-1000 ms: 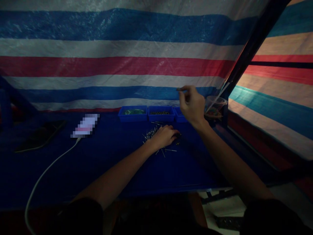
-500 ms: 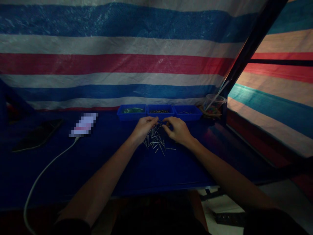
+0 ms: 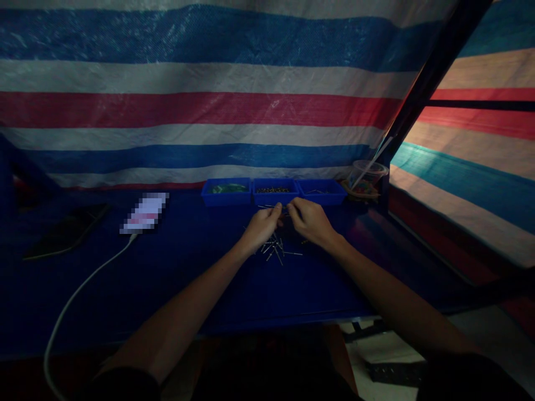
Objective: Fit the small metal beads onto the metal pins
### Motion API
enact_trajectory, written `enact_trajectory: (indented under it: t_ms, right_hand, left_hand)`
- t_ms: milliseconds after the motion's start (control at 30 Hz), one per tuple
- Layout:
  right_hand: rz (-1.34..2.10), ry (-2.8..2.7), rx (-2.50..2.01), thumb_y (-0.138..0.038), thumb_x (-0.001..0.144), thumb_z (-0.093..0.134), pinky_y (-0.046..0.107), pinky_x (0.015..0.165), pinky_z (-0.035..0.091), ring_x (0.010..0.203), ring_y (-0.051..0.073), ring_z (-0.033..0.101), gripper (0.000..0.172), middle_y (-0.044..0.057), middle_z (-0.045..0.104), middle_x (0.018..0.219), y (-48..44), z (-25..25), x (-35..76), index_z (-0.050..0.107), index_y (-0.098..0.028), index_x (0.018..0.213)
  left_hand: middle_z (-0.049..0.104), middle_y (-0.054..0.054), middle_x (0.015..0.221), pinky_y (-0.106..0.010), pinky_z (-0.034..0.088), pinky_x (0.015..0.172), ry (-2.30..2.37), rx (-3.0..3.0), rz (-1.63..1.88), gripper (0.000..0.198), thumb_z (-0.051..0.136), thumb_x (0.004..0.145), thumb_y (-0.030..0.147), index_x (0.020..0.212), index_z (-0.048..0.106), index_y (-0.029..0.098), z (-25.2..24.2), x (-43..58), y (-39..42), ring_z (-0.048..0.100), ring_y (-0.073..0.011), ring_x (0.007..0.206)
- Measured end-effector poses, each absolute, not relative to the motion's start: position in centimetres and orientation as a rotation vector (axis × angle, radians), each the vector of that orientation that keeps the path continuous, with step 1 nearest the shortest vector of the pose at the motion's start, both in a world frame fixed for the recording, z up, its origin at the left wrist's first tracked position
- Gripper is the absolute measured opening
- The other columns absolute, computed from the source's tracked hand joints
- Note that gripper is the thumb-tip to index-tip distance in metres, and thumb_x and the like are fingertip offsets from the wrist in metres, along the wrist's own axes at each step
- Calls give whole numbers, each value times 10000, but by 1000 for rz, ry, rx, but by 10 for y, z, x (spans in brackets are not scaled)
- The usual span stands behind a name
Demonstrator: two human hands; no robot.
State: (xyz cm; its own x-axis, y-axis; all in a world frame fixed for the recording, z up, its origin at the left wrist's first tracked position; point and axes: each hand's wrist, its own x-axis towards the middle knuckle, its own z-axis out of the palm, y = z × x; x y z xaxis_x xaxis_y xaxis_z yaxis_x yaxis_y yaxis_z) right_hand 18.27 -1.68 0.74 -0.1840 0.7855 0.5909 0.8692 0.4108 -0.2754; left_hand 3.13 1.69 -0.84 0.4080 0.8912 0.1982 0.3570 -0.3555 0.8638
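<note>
My left hand (image 3: 262,227) is closed, thumb pressed against the fingers, above a loose pile of thin silver metal pins (image 3: 273,248) that look like blind rivets. Slender pins (image 3: 266,207) stick out past its fingertips to the left. Fingertip to fingertip with it, my right hand (image 3: 310,217) is also closed in a pinch; whatever lies between its fingers is too small and dark to make out. Part of the pile is hidden under my left hand. One pin lies apart on the blue table (image 3: 267,295), to the right of the pile.
Behind my hands stand three blue trays: one with a green bag (image 3: 228,189), one with small brass-coloured parts (image 3: 273,190), one with a few pins (image 3: 317,192). A clear plastic cup (image 3: 368,172) stands at right. Leftward lie a lit phone (image 3: 145,213) on a white cable and a dark phone (image 3: 67,231).
My left hand has shifted right and slightly toward me, covering more of the pile. My right hand's fingers have curled in more tightly, and the gap between the hands has narrowed.
</note>
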Motion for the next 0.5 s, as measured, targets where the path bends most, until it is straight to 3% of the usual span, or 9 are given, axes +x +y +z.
enact_trajectory:
  t_ms: [133, 267, 367, 500]
  right_hand:
    - [-270, -1561, -1213, -294, 926, 352, 290, 610, 394, 606, 145, 533, 208, 7, 534, 651, -21, 24, 195, 487, -208, 793]
    - [-518, -1322, -1055, -343, 936, 355, 326, 673, 451, 681, 165, 573, 209, 37, 582, 785, -14, 55, 206, 510, -206, 967]
    - [-550, -1569, -1228, -331, 911, 418, 341, 705, 461, 736, 189, 598, 223, 75, 626, 850, 6, 70, 211, 552, -177, 1000]
    - [-343, -1998, -1525, -312, 859, 516, 357, 727, 465, 794, 237, 626, 264, 109, 670, 856, 21, 54, 214, 598, -133, 1034]
  left_hand:
    - [683, -65, 817, -315, 458, 693, 1062, 2507, 709, 249, 482, 892, 355, 876, 646, 168, -10, 41, -4, 623, -197, 762]
    - [666, -78, 946, -395, 451, 811, 1032, 2795, 512, 340, 548, 845, 465, 1001, 627, 174, -11, 53, -24, 606, -253, 913]
    - [654, -71, 974, -431, 428, 849, 1030, 2866, 469, 312, 564, 841, 456, 1004, 634, 199, -11, 58, -30, 596, -263, 939]
    - [670, -53, 908, -403, 434, 828, 1044, 2812, 509, 134, 551, 855, 268, 892, 663, 204, -11, 56, -22, 609, -239, 896]
